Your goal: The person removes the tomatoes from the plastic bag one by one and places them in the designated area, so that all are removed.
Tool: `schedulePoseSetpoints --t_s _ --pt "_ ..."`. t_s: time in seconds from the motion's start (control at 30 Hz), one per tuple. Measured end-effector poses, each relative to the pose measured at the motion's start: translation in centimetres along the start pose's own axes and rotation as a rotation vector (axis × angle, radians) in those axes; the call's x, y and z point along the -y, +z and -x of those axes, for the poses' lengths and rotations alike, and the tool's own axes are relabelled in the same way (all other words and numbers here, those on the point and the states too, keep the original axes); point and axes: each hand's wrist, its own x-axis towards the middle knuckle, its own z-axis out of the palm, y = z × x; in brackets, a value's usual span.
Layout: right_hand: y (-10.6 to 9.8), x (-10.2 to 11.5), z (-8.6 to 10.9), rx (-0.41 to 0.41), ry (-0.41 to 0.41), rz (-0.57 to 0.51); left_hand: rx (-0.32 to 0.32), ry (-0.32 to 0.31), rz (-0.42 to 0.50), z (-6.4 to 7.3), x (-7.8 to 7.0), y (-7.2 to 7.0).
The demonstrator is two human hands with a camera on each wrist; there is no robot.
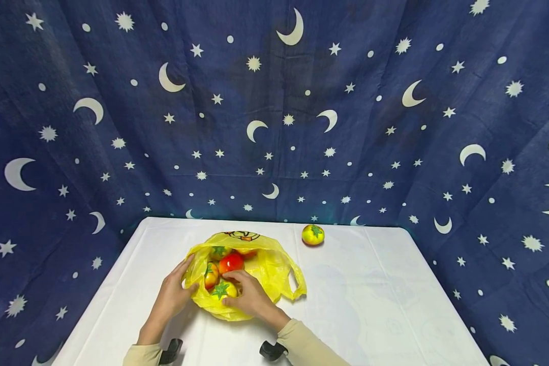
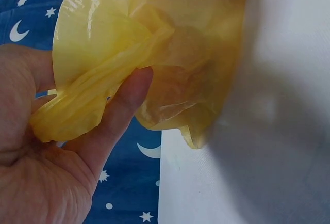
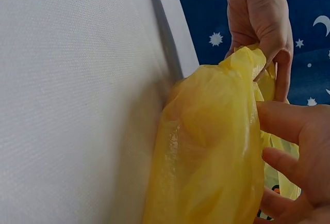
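Observation:
A yellow plastic bag (image 1: 270, 269) lies on its side with its mouth towards me. Inside are several fruits: a glossy red one (image 1: 231, 263), a yellow-red one (image 1: 211, 277) and a yellow tomato-like one with a green leafy top (image 1: 223, 290). At the bag's left rim my left hand (image 1: 174, 291) pinches the gathered film, which the left wrist view shows between thumb (image 2: 135, 90) and fingers. My right hand (image 1: 251, 295) reaches into the mouth over the nearest yellow fruit. Its fingers look spread in the right wrist view, and its fingertips are partly hidden.
Another yellow tomato-like fruit (image 1: 313, 235) with a green top stands near the far edge of the white table (image 1: 370, 300), right of the bag. A loose bag handle (image 1: 299, 284) spreads rightwards. A dark blue star-and-moon curtain (image 1: 274, 168) hangs behind and on both sides.

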Motion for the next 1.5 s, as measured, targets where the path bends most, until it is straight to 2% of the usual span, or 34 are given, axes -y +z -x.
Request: schedulePoseSetpoints --t_s 0.43,0.87,1.17,1.33,1.5 --pt "0.5 -0.2 -0.1 0.13 0.025 0.094 -0.011 0.009 -0.01 -0.1 0.3 0.3" --pt "-0.1 -0.5 -0.3 0.054 0.061 0.089 -0.024 0.019 -0.003 0.1 0.3 0.3" --pt "-1.6 -0.1 0.0 -0.027 0.011 -0.002 -0.019 0.012 -0.004 0.1 0.2 0.3" --pt "-2.3 0.2 0.2 -0.068 -0.018 -0.013 -0.006 -0.005 -0.005 0.1 0.2 0.3" --pt "-3.3 0.5 0.4 -0.082 -0.026 -0.063 -0.013 0.01 0.001 0.1 0.2 0.3"
